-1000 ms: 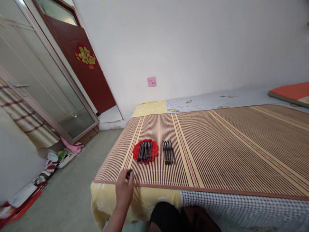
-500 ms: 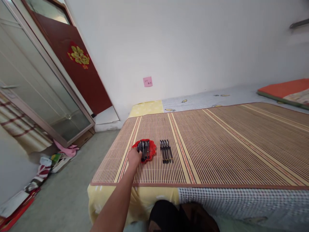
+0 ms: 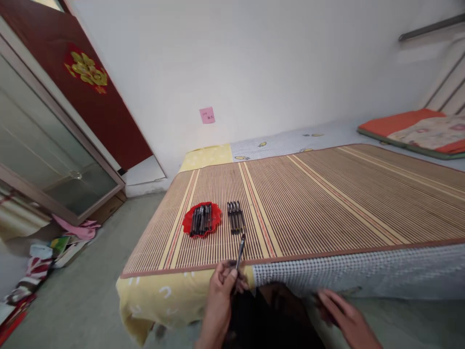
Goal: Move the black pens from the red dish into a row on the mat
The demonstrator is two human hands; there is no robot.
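Note:
My left hand [image 3: 222, 288] is closed on a dark pen [image 3: 240, 251] and holds it upright over the near edge of the bed. A red dish [image 3: 202, 219] with several dark pens in it lies on the striped bamboo mat [image 3: 308, 198]. Right of the dish, a short row of loose pens [image 3: 235, 217] lies on the mat. My right hand [image 3: 343, 317] hovers low at the lower right, below the bed edge, fingers stretched out and holding nothing.
The bed has a yellow and a checked sheet [image 3: 319, 274] under the mat. An orange cushion [image 3: 410, 127] lies at the far right. A dark red door [image 3: 72, 82], a glass cabinet door [image 3: 39, 160] and floor clutter [image 3: 54, 242] stand to the left. A pink note [image 3: 207, 115] sticks on the wall.
My left hand reached to the red dish, then drew back to the bed's near edge with a pen in it. My right hand has come into view. The view shifted right.

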